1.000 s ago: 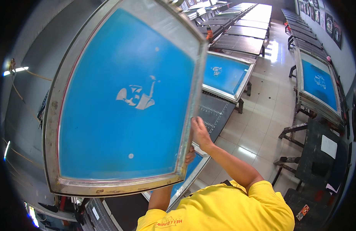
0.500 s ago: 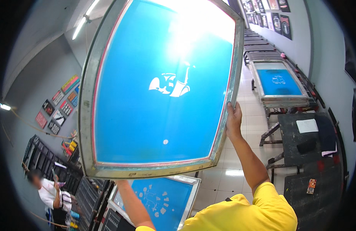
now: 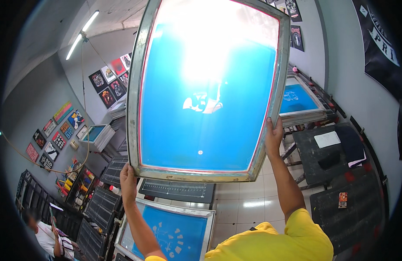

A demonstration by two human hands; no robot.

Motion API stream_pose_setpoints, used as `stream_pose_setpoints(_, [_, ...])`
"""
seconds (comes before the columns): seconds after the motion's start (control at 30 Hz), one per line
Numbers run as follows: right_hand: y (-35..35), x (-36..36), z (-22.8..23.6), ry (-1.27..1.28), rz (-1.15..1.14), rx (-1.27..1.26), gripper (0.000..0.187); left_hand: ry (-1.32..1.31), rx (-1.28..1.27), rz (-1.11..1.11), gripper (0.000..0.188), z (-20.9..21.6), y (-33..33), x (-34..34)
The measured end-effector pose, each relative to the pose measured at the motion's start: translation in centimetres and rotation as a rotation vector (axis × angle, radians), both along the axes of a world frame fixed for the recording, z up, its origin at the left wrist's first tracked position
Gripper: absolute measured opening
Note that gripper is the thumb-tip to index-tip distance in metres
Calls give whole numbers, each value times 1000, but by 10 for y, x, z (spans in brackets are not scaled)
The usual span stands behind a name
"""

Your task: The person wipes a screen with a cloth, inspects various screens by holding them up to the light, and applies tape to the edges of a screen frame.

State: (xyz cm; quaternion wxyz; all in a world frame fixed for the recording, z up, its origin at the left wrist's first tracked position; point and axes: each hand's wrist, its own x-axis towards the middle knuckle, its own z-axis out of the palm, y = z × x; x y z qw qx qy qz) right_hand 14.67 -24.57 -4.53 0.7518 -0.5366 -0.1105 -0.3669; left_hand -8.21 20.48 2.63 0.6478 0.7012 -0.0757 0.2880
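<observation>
A large screen printing frame [image 3: 209, 130] is raised upright before me. Its mesh is blue, with a pale scooter-like design in the middle and a small round mark below it. Bright light glares through the upper part. My left hand [image 3: 128, 182] is closed on the lower left corner, fingers partly behind the frame. On the right side, low down, my right hand [image 3: 274, 137] grips the edge with the thumb in front. Beneath my left forearm lies a second blue screen [image 3: 192, 228] with a pale pattern, apart from the held one.
More framed screens [image 3: 301, 98] are stacked at the right, and another stack [image 3: 98, 137] stands at the left. Dark tables [image 3: 340, 161] line the right wall. A person [image 3: 53, 237] in white stands at lower left, near shelves of bottles [image 3: 79, 187]. A cable [image 3: 85, 161] hangs there.
The view has swung left, showing more of the left wall. My left hand, formerly hidden behind the lower edge, now shows at the corner. The screen stays held up.
</observation>
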Motion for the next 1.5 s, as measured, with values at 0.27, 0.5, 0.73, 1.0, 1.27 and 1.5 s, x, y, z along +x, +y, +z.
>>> stream_pose_setpoints(0.27, [-12, -12, 1, 15, -33, -14, 37, 23, -33, 9, 39, -12, -9, 3])
stream_pose_setpoints(0.5, [-11, -22, 0, -1, -19, -5, 35, 68, -3, 7, 42, -25, 14, -5])
stream_pose_setpoints(0.73, [2, -42, -22, 64, 171, 71, 37, 87, -8, 383, 51, -38, 9, -47])
stream_pose_setpoints(1.0, [12, -62, -83, 248, 57, -156, 38, 493, 202, 441, 55, -106, 37, -88])
stream_pose_setpoints(1.27, [16, -40, -120, 350, 86, -314, 49, 454, -28, 702, 54, -169, -23, -97])
stream_pose_setpoints(1.5, [9, 28, -114, 466, 120, -480, 43, 398, 53, 839, 34, -189, -69, -51])
